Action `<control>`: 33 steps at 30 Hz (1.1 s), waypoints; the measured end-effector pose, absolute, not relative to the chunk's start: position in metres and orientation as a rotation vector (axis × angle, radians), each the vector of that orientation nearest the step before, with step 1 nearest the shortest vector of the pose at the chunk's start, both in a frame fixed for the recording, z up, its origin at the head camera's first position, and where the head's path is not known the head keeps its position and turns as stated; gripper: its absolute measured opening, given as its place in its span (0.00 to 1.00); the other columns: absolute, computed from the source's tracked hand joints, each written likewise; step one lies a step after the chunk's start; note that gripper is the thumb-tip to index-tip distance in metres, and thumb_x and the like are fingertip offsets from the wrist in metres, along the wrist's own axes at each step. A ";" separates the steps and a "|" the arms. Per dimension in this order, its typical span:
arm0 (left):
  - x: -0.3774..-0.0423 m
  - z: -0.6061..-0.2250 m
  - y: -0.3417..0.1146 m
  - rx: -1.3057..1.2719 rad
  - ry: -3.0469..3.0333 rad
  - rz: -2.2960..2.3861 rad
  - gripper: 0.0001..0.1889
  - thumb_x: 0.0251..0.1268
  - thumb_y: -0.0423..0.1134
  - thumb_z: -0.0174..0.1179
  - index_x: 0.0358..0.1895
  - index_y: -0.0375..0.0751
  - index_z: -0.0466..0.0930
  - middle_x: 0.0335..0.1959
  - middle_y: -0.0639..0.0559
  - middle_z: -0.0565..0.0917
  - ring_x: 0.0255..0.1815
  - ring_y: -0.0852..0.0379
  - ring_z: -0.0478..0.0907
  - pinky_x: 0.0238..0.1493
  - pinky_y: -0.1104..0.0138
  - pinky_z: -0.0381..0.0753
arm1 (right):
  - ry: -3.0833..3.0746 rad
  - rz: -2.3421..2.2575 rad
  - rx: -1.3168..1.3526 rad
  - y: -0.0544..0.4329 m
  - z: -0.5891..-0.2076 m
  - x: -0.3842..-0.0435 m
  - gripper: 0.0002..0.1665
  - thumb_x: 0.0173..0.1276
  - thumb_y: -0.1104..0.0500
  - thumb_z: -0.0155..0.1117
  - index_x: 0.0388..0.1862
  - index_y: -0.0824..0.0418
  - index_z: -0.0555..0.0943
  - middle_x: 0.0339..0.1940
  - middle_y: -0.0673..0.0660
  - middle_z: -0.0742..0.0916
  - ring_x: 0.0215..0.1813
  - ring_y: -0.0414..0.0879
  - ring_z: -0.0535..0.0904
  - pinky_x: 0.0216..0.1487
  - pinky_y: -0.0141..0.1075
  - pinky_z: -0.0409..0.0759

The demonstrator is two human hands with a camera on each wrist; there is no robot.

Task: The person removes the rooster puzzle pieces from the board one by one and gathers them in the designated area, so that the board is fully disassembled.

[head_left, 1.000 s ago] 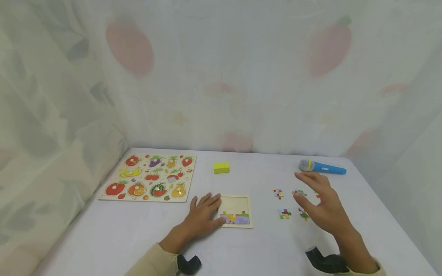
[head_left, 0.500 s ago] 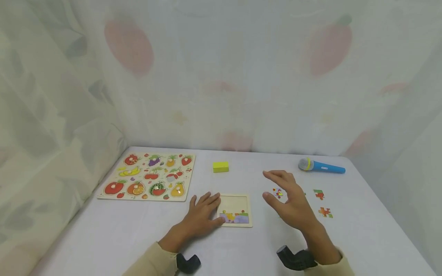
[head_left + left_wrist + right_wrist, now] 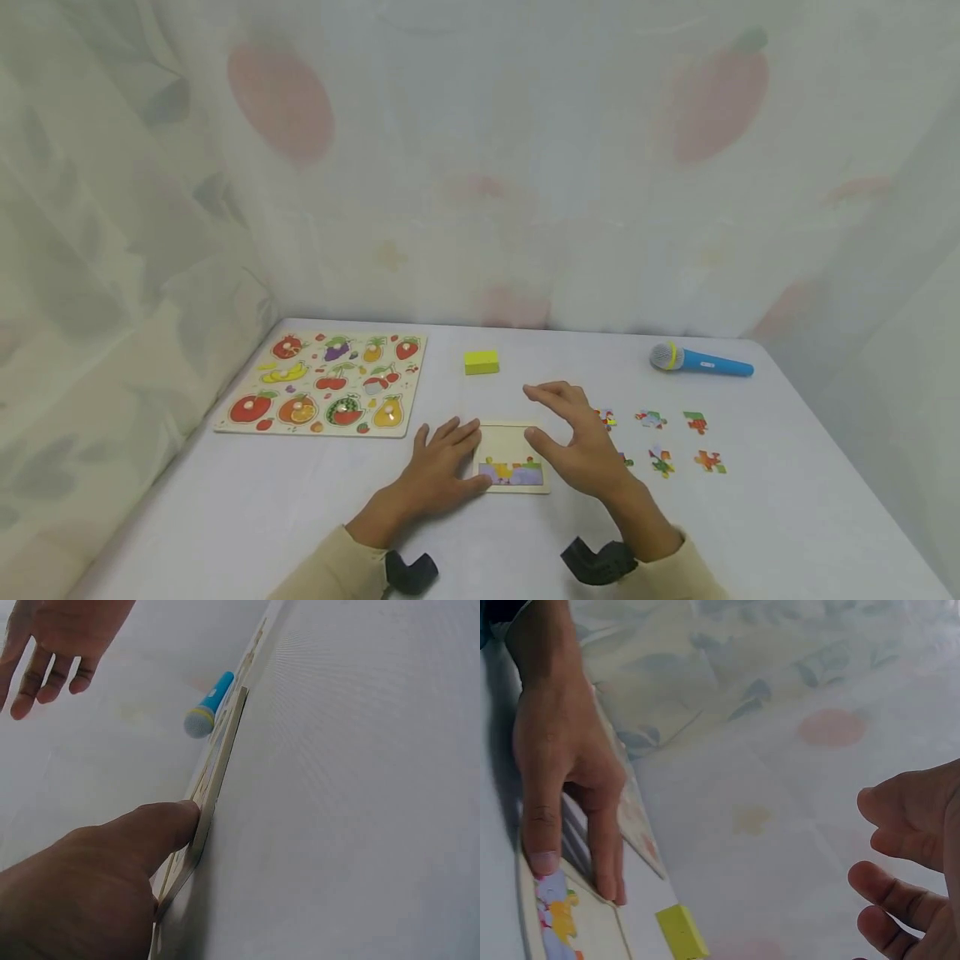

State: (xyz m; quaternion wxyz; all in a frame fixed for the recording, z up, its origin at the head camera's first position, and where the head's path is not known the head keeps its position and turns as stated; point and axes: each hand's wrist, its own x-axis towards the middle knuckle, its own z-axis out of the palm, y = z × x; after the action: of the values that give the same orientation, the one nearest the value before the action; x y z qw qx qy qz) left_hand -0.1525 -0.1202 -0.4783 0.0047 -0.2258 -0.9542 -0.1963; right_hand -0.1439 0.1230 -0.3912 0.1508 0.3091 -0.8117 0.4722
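A small wooden puzzle tray [image 3: 504,440] lies on the table with a row of joined jigsaw pieces [image 3: 517,474] along its near side; its upper part is bare wood. My left hand [image 3: 437,475] rests flat at its left side, fingers spread and thumb on the near left corner. In the left wrist view that thumb [image 3: 161,829] presses the tray's edge. My right hand [image 3: 587,450] hovers over the tray's right edge, thumb and fingers apart, with nothing between them in the right wrist view. Several loose jigsaw pieces [image 3: 662,461] lie to its right, some partly hidden behind it.
A fruit peg puzzle board [image 3: 356,402] lies at the left. Behind the tray sits a yellow block [image 3: 481,362]. A blue toy microphone [image 3: 705,362] lies at the back right. Patterned cloth [image 3: 480,167] hangs behind the table.
My right hand has moved left from above the loose pieces to the tray's right edge, uncovering several pieces. The left hand has stayed on the tray.
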 end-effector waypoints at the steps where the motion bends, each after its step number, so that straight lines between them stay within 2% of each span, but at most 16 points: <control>1: -0.152 -0.478 -0.120 -0.708 -2.989 -0.615 0.40 0.60 0.64 0.59 0.70 0.43 0.67 0.73 0.53 0.62 0.74 0.45 0.52 0.65 0.35 0.39 | -2.335 1.357 0.889 0.121 -0.394 -0.145 0.29 0.63 0.63 0.68 0.64 0.56 0.76 0.56 0.53 0.79 0.60 0.47 0.68 0.55 0.55 0.70; 9: -0.153 -0.475 -0.120 -0.721 -2.987 -0.624 0.41 0.59 0.65 0.59 0.70 0.42 0.68 0.73 0.52 0.63 0.74 0.44 0.52 0.64 0.35 0.40 | -2.393 1.400 0.962 0.111 -0.423 -0.156 0.28 0.62 0.64 0.67 0.63 0.57 0.77 0.53 0.48 0.78 0.57 0.46 0.68 0.54 0.53 0.71; 15: -0.153 -0.473 -0.120 -0.729 -2.991 -0.647 0.42 0.58 0.65 0.60 0.69 0.41 0.68 0.73 0.51 0.63 0.73 0.43 0.52 0.64 0.34 0.40 | -2.473 1.374 0.998 0.103 -0.446 -0.160 0.28 0.61 0.66 0.65 0.62 0.60 0.78 0.52 0.56 0.79 0.53 0.47 0.68 0.49 0.49 0.72; 20: -0.153 -0.474 -0.121 -0.735 -2.977 -0.637 0.42 0.58 0.65 0.60 0.69 0.40 0.68 0.72 0.51 0.64 0.73 0.42 0.53 0.63 0.33 0.41 | -2.544 1.288 1.040 0.097 -0.463 -0.163 0.27 0.60 0.68 0.63 0.61 0.64 0.78 0.50 0.53 0.78 0.50 0.46 0.67 0.47 0.44 0.71; 27: -0.153 -0.474 -0.121 -0.738 -2.979 -0.634 0.42 0.58 0.66 0.59 0.70 0.41 0.68 0.72 0.51 0.64 0.73 0.42 0.53 0.64 0.34 0.41 | -2.709 1.032 1.085 0.092 -0.471 -0.159 0.26 0.63 0.64 0.58 0.62 0.61 0.78 0.50 0.50 0.74 0.52 0.46 0.65 0.50 0.45 0.66; 33: -0.153 -0.474 -0.120 -0.738 -2.976 -0.630 0.42 0.57 0.65 0.60 0.69 0.41 0.68 0.72 0.51 0.64 0.73 0.43 0.54 0.64 0.34 0.41 | -2.796 0.879 1.045 0.089 -0.471 -0.159 0.22 0.64 0.62 0.59 0.58 0.58 0.81 0.47 0.49 0.73 0.48 0.46 0.65 0.47 0.44 0.65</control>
State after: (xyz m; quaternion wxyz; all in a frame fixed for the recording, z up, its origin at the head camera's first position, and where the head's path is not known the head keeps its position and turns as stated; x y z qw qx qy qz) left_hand -0.1535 -0.1204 -0.4741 0.0058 -0.2359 -0.9507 -0.2014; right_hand -0.1585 0.0888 -0.4710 0.0151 0.3359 -0.8984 0.2824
